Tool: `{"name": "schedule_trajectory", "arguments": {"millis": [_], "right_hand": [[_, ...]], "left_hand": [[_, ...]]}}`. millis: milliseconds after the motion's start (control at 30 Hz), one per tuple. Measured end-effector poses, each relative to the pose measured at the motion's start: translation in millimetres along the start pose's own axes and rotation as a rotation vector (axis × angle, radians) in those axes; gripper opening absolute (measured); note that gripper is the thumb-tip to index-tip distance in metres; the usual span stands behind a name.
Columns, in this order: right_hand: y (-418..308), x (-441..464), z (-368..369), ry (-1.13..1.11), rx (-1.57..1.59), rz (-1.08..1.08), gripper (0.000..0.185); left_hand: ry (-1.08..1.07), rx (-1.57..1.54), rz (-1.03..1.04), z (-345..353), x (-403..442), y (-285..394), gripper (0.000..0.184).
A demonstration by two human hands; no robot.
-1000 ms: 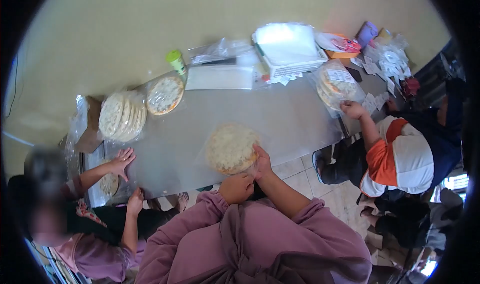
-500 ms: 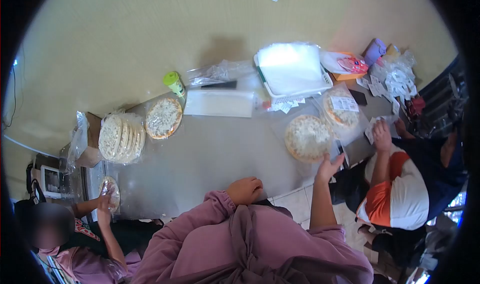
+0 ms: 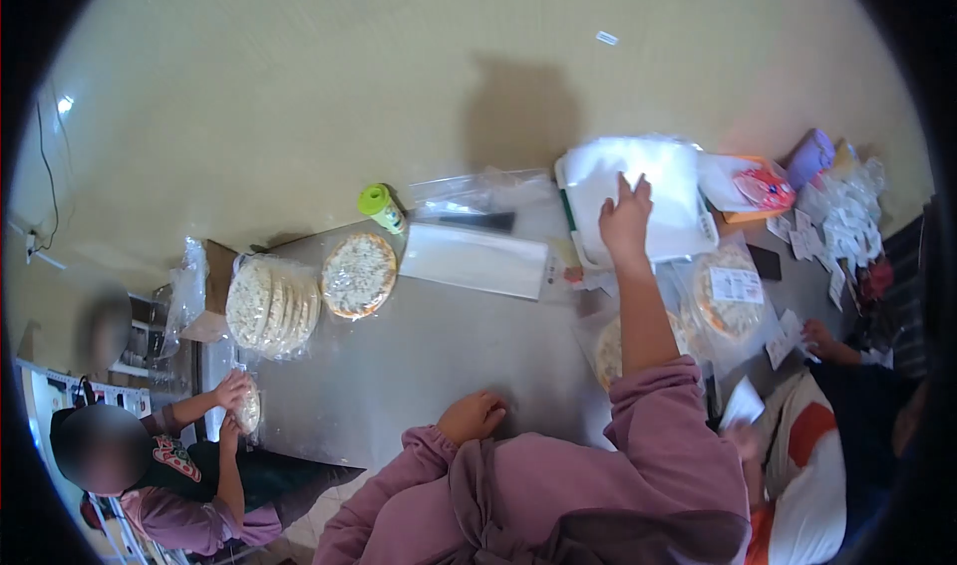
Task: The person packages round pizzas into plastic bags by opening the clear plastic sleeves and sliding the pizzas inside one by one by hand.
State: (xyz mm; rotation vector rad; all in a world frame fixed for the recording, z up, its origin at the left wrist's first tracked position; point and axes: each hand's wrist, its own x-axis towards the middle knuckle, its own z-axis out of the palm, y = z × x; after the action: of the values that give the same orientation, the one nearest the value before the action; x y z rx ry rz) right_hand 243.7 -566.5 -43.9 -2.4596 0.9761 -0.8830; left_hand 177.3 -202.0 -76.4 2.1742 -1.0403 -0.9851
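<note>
My right hand (image 3: 626,218) stretches over a stack of white sheets (image 3: 673,181) in a white basket (image 3: 707,234), its fingers spread and holding nothing visible. Whether the fingertips touch the top sheet I cannot tell. At the near table edge rests my left hand (image 3: 474,418), its fingers curled in and nothing showing in them. Beneath my right forearm lies a cheese-topped pizza (image 3: 608,354), partly covered by the arm. To its right is a bagged pizza (image 3: 726,301) with a printed white label (image 3: 736,285) on it.
A row of bagged pizzas (image 3: 269,306) leans by a cardboard box (image 3: 214,286) at left, near another pizza (image 3: 359,276) and a green-lidded container (image 3: 382,206). Clear plastic bags (image 3: 474,259) lie mid-table. Co-workers stand at left, handling a wrapped pizza (image 3: 249,409), and at right, holding white paper (image 3: 743,404).
My right hand has moved from beside the right-hand pizza, away from me, to over the basket. My left hand stays at the table edge. The whole view has shifted.
</note>
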Motion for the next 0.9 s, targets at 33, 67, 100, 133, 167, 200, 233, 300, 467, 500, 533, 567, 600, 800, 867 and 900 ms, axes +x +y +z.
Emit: {"name": "schedule_trajectory", "arguments": {"millis": [33,67,100,133,167,200,233,300,467,500,533,567,600,800,867,900], "right_hand": [[9.5,5.8,22.2,-0.028,-0.2,0.093,0.044],[10.2,8.9,26.2,-0.037,-0.181,0.083,0.044],[12.4,7.4,28.6,-0.321,-0.254,0.145,0.04],[13.6,6.0,30.6,-0.606,-0.332,0.204,0.037],[16.0,5.7,33.5,-0.617,-0.328,0.197,0.037],[19.4,5.8,35.2,-0.573,-0.219,0.174,0.031],[23.3,1.7,35.2,-0.533,-0.115,0.157,0.027],[26.6,-4.0,35.7,-0.496,-0.135,0.161,0.025],[-1.6,-14.4,-1.4,-0.372,0.005,0.112,0.021],[-16.8,-22.9,-17.5,-0.432,0.15,0.136,0.02],[-29.8,-34.2,-29.3,-0.493,0.294,0.159,0.019],[-35.2,-49.6,-29.4,-0.483,0.349,0.013,0.018],[-41.0,-66.4,-29.2,-0.476,0.403,-0.133,0.018],[-116.9,-153.0,-84.3,-1.35,1.281,0.128,0.021],[-129.9,-166.7,-106.2,-1.518,1.533,0.311,0.021],[-133.1,-170.4,-114.5,-1.553,1.648,0.353,0.02]], "left_hand": [[0.012,-0.039,-0.031,-0.8,-1.7,-3.6,0.021],[0.026,-0.035,-0.049,-1.8,-3.4,-6.0,0.021],[0.031,-0.077,-0.076,-1.4,-5.5,-7.6,0.022],[0.032,-0.122,-0.102,-1.4,-6.8,-8.9,0.023],[0.035,-0.125,-0.115,-1.1,-7.1,-11.5,0.023],[0.043,-0.121,-0.105,0.7,-5.4,-14.5,0.024],[0.044,-0.121,-0.096,3.2,-6.7,-12.5,0.024],[0.008,-0.123,-0.112,5.0,-5.9,-7.8,0.024],[0.014,-0.113,-0.031,-6.7,-1.3,3.6,0.027],[0.087,-0.183,-0.04,-9.9,-3.9,5.8,0.028],[0.16,-0.256,-0.049,-12.5,-7.0,7.6,0.029],[0.169,-0.258,-0.044,-13.9,-8.7,3.4,0.029],[0.197,-0.367,-0.076,-13.9,-10.2,-5.0,0.034],[0.275,-1.32,-0.141,-15.7,-29.2,-28.5,0.056],[0.203,-1.612,-0.021,-22.8,-42.2,-23.6,0.061],[0.117,-1.737,0.158,-25.0,-49.1,-19.6,0.057]]}}
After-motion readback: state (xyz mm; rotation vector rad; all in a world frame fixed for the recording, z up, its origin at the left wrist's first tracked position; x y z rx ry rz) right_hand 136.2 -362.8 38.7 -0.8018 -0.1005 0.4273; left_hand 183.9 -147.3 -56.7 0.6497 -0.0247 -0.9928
